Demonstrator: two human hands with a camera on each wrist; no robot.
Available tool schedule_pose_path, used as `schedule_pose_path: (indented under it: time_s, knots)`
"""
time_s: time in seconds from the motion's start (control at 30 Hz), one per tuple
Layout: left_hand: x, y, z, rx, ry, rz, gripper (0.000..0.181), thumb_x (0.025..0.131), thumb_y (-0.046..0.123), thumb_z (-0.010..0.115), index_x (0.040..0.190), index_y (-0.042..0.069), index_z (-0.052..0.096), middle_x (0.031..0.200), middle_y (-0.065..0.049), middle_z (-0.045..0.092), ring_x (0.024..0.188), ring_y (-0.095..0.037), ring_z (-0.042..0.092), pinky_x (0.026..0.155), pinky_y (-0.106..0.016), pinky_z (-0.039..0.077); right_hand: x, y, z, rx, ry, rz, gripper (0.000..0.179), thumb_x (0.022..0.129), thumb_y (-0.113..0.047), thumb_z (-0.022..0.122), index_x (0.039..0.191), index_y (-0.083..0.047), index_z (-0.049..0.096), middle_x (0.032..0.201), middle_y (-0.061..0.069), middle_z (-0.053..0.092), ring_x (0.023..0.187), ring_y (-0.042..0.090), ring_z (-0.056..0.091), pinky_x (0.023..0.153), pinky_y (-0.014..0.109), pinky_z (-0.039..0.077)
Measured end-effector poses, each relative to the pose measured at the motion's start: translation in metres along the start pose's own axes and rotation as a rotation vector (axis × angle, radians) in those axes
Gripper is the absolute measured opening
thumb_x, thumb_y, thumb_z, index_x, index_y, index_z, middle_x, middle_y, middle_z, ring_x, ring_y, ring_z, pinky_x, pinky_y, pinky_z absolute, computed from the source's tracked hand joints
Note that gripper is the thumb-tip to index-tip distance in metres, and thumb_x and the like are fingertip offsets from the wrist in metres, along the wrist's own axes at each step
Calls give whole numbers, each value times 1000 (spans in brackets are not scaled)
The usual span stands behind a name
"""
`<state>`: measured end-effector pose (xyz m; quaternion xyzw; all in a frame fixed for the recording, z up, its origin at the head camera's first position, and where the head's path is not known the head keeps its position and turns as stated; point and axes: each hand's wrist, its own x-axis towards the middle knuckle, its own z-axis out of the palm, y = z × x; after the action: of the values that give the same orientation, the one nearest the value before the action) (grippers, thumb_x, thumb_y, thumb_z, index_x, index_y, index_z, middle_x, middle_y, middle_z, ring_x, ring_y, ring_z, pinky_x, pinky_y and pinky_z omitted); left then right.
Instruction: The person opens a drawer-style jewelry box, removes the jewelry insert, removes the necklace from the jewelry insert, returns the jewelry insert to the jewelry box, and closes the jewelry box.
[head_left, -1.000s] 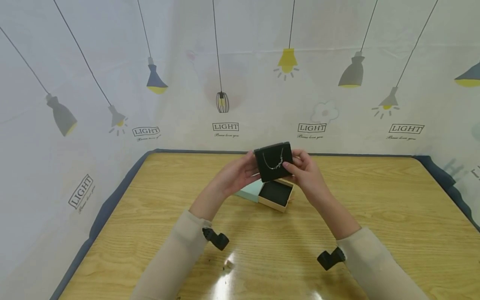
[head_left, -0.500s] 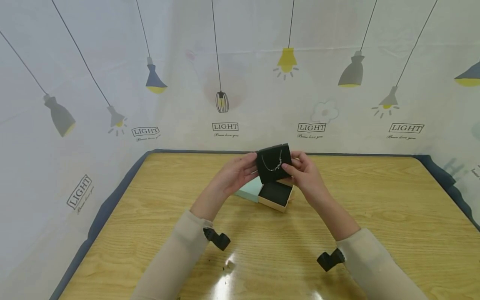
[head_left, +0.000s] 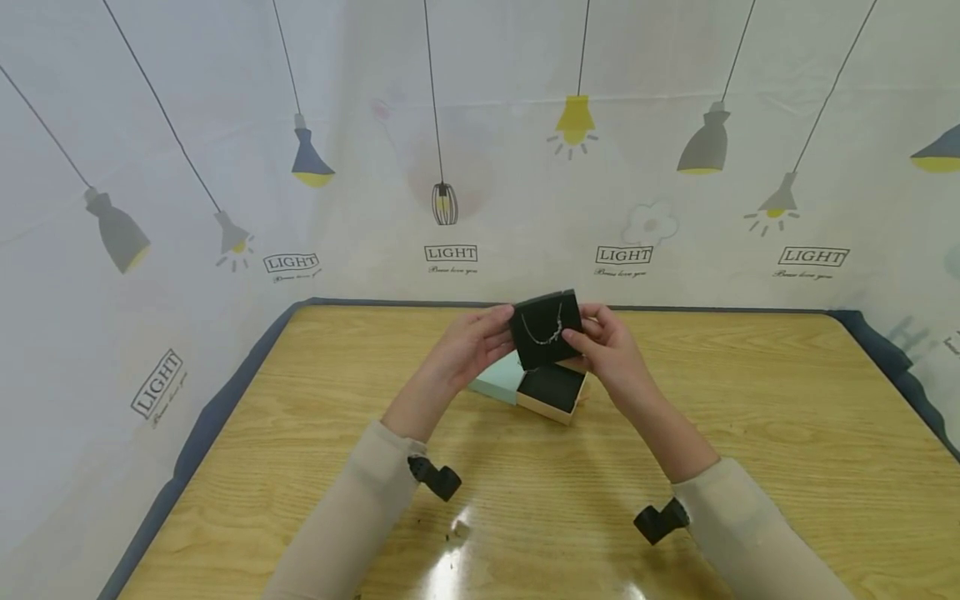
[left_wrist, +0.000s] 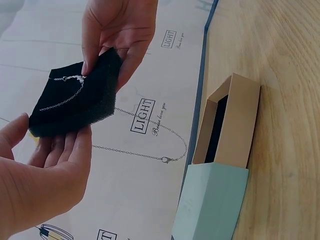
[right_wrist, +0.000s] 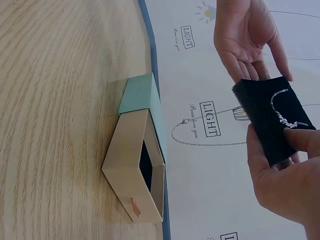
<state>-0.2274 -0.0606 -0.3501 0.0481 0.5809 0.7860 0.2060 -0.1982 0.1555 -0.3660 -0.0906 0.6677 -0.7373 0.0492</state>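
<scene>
Both hands hold up a square black foam pad [head_left: 538, 354] above the table, its face tilted towards me. A silver necklace [right_wrist: 286, 122] is laid across that face. The left hand [head_left: 471, 348] grips the pad's left side, thumb at the edge and fingers underneath, as the left wrist view shows. On the other side the right hand [head_left: 613, 343] pinches the pad, its thumb on the face beside the small pendant. Part of the necklace's chain [left_wrist: 186, 145] hangs in a loop below the pad, with a clasp [left_wrist: 166, 160] at its low end.
Beneath the hands, a beige drawer box [head_left: 546, 408] stands half slid out of its mint-green sleeve [head_left: 497, 382] on the wooden table [head_left: 750, 400]. Black lining shows inside, and a pink ribbon tab [right_wrist: 136, 206] is on its front. A printed cloth [head_left: 517, 192] hangs behind.
The pad has tilted slightly and sunk a little, staying in both hands. The left thumb has shifted slightly with the pad's edge. The box has not moved.
</scene>
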Motion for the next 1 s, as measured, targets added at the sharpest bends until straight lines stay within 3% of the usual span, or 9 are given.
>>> schedule_pose_path:
  time_s: [0.33, 0.63, 1.0]
  knots:
    - [-3, 1, -1, 6, 12, 10, 42, 105, 11, 49, 144, -5, 47, 148, -25, 49, 138, -33, 49, 113, -38, 45, -1, 1, 0, -29, 12, 7, 24, 102, -6, 53, 125, -7, 48, 110, -13, 68, 99, 2, 69, 83, 25, 62]
    - [-3, -1, -2, 18, 46, 20, 39, 103, 9, 54, 139, -5, 53, 143, -24, 54, 133, -31, 55, 108, -35, 50, -2, 3, 1, -23, 11, 1, 25, 102, -4, 52, 126, -4, 48, 109, -12, 68, 98, 2, 70, 83, 25, 62]
    - [-3, -3, -3, 52, 89, 50, 34, 100, 8, 58, 132, -5, 59, 130, -18, 65, 102, -12, 70, 103, -32, 54, -3, 3, 1, -45, 27, 8, 29, 102, -3, 53, 129, 2, 45, 115, -5, 68, 98, 1, 69, 85, 25, 62]
